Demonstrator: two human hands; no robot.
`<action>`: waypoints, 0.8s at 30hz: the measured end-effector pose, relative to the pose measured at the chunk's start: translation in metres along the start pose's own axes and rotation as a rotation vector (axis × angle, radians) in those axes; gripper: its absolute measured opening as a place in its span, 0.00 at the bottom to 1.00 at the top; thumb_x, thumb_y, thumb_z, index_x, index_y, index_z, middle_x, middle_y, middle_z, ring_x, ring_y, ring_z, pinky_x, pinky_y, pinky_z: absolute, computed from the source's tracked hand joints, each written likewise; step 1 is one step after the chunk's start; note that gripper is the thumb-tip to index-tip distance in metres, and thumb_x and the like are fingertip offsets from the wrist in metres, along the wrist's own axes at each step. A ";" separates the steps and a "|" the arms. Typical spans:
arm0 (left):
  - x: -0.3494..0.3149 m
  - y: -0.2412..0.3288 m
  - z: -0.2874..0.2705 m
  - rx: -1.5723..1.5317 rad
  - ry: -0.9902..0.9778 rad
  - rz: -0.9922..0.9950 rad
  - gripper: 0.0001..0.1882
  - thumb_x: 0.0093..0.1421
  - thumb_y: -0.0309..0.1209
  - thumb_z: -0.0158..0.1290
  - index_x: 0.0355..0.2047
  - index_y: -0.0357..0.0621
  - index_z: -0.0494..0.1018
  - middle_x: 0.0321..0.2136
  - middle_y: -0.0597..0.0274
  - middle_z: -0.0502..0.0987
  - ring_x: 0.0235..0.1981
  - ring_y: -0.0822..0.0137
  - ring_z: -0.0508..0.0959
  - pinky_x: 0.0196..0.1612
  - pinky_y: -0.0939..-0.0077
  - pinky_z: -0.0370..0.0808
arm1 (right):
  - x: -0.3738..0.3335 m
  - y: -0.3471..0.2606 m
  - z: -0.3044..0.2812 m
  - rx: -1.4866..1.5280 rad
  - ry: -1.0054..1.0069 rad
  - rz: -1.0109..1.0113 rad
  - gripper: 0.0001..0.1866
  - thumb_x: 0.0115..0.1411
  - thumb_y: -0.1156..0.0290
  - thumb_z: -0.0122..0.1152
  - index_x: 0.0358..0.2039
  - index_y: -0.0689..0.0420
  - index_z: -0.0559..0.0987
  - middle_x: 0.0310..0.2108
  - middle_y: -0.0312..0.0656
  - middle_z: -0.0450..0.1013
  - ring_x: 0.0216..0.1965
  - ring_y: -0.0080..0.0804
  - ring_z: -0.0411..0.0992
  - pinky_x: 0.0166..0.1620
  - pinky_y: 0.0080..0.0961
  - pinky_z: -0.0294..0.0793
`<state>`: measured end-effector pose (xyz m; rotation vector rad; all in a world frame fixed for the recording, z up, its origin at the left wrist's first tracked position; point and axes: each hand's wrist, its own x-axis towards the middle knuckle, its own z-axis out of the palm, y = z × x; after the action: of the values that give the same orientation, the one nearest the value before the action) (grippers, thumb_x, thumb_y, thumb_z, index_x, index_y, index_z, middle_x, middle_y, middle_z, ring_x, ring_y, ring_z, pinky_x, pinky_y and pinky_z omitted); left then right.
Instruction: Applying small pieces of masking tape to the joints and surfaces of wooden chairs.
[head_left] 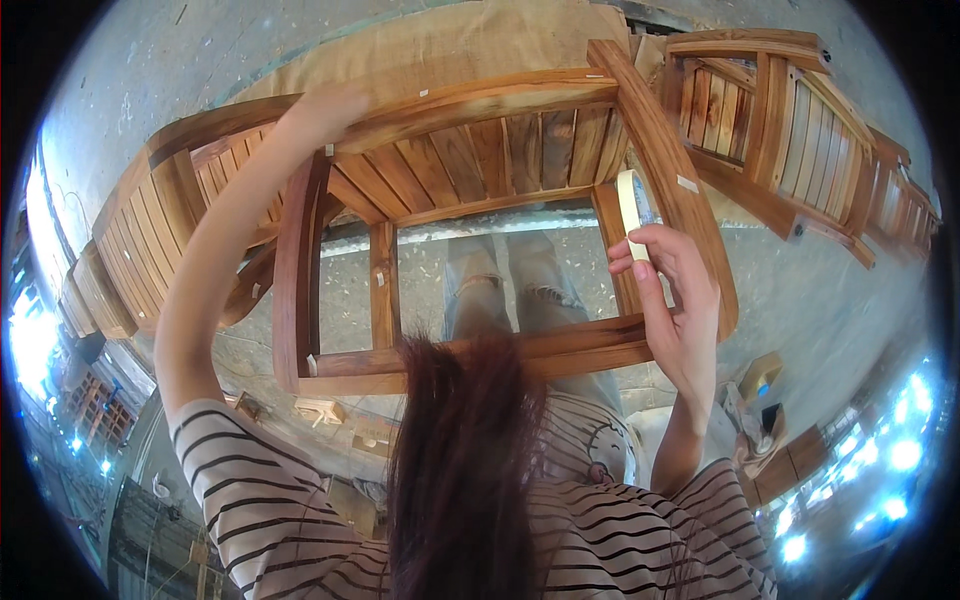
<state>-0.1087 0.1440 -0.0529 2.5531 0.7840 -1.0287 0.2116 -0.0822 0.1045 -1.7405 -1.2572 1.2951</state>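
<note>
A brown slatted wooden chair frame (pixel 450 120) lies tipped in front of me, with small pale tape pieces stuck on several of its parts. My right hand (pixel 680 290) pinches a roll of pale yellow masking tape (pixel 628 200) beside the right-hand rail (pixel 672 165). The thumb and fingers close on the roll's lower edge. At the far left corner of the frame, my left hand (pixel 325 112) reaches over the upper rail. Motion smears its fingers, so whether they hold anything does not show.
More slatted wooden furniture stands to the left (pixel 150 245) and to the right (pixel 770 120), close to the frame. Brown cardboard (pixel 470 45) lies on the concrete floor (pixel 200 50) beyond it. Small wooden pieces (pixel 320 410) rest on the floor near my left side.
</note>
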 end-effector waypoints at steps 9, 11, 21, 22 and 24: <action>-0.010 0.210 -0.108 -1.458 1.062 0.429 0.17 0.47 0.33 0.68 0.38 0.44 0.82 0.38 0.60 0.80 0.36 0.67 0.80 0.41 0.74 0.78 | -0.003 0.000 -0.002 0.093 0.083 -0.025 0.16 0.63 0.86 0.48 0.51 0.62 0.68 0.37 0.46 0.75 0.38 0.30 0.78 0.44 0.22 0.74; -0.008 0.218 -0.114 -1.468 1.084 0.440 0.15 0.47 0.32 0.68 0.36 0.42 0.82 0.36 0.61 0.80 0.34 0.67 0.80 0.39 0.75 0.78 | -0.002 0.002 -0.003 0.089 0.045 -0.068 0.18 0.63 0.88 0.47 0.53 0.62 0.65 0.39 0.48 0.74 0.37 0.31 0.77 0.44 0.23 0.75; -0.016 0.227 -0.107 -1.300 1.095 0.449 0.08 0.51 0.27 0.64 0.32 0.40 0.80 0.31 0.61 0.76 0.32 0.66 0.79 0.33 0.76 0.77 | -0.007 0.006 -0.001 0.110 0.223 -0.115 0.23 0.63 0.88 0.47 0.58 0.62 0.59 0.50 0.50 0.69 0.42 0.33 0.76 0.47 0.23 0.75; -0.016 0.229 -0.107 -1.230 1.127 0.410 0.09 0.51 0.27 0.63 0.33 0.40 0.80 0.30 0.61 0.76 0.32 0.66 0.79 0.33 0.75 0.77 | -0.008 0.007 0.000 0.100 0.256 -0.118 0.24 0.63 0.87 0.48 0.58 0.63 0.59 0.53 0.49 0.66 0.44 0.33 0.75 0.47 0.23 0.75; -0.015 0.231 -0.109 -1.288 1.139 0.422 0.09 0.51 0.27 0.63 0.33 0.40 0.79 0.30 0.62 0.76 0.32 0.66 0.78 0.32 0.75 0.77 | -0.009 0.010 -0.001 0.091 0.292 -0.120 0.24 0.63 0.87 0.48 0.59 0.63 0.59 0.57 0.49 0.64 0.46 0.34 0.75 0.48 0.23 0.75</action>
<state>0.0765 -0.0016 0.0469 1.7004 0.6690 0.9442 0.2149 -0.0939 0.0993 -1.6906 -1.0992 0.9731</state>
